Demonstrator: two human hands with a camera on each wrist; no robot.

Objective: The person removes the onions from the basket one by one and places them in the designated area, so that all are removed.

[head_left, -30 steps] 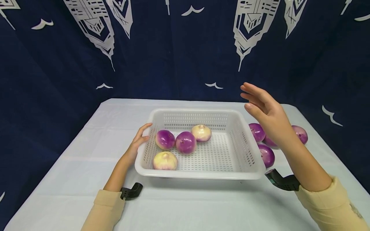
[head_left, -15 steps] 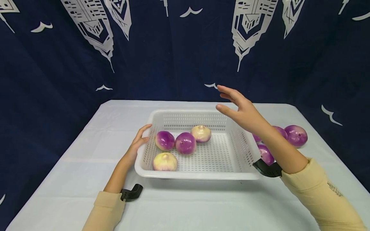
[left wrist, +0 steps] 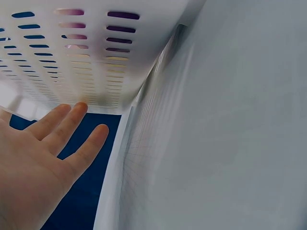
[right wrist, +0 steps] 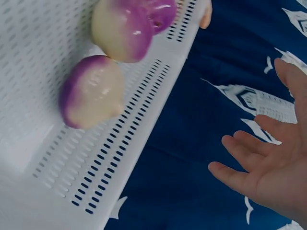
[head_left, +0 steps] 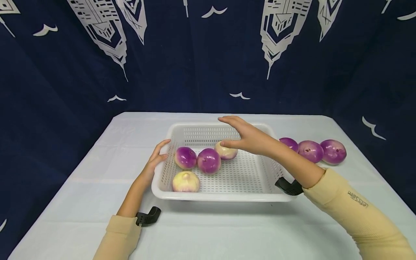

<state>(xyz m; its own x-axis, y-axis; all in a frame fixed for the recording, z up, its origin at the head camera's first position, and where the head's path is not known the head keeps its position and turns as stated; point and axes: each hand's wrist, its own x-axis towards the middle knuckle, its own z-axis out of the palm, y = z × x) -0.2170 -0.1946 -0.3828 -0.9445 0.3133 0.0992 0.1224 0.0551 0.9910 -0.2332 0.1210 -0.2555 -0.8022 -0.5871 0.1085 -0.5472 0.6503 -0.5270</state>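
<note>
A white perforated plastic basket point(head_left: 227, 197) stands on the table with several purple-and-cream onions inside. Two show purple sides, a left onion point(head_left: 185, 157) and a middle onion point(head_left: 209, 161); a front onion point(head_left: 186, 181) and a rear onion point(head_left: 229, 153) look mostly cream. My left hand point(head_left: 152, 163) rests its extended fingers against the basket's left side. In the left wrist view its fingers point(left wrist: 88, 148) are straight and spread. Over the basket hovers my right hand point(head_left: 248, 139), empty, fingers extended, partly covering the rear onion. That onion point(right wrist: 91, 93) shows fully in the right wrist view, apart from the hand point(right wrist: 273, 167).
Right of the basket, several purple onions lie on the table, among them a middle onion point(head_left: 310, 151) and a far-right onion point(head_left: 333, 151); my right forearm hides part of that area. A white cloth covers the table point(head_left: 208, 231). A dark blue patterned curtain point(head_left: 195, 72) hangs behind.
My right hand has swept left and down, from above the loose onions on the right to over the basket. The left hand, the basket and its onions stay in place.
</note>
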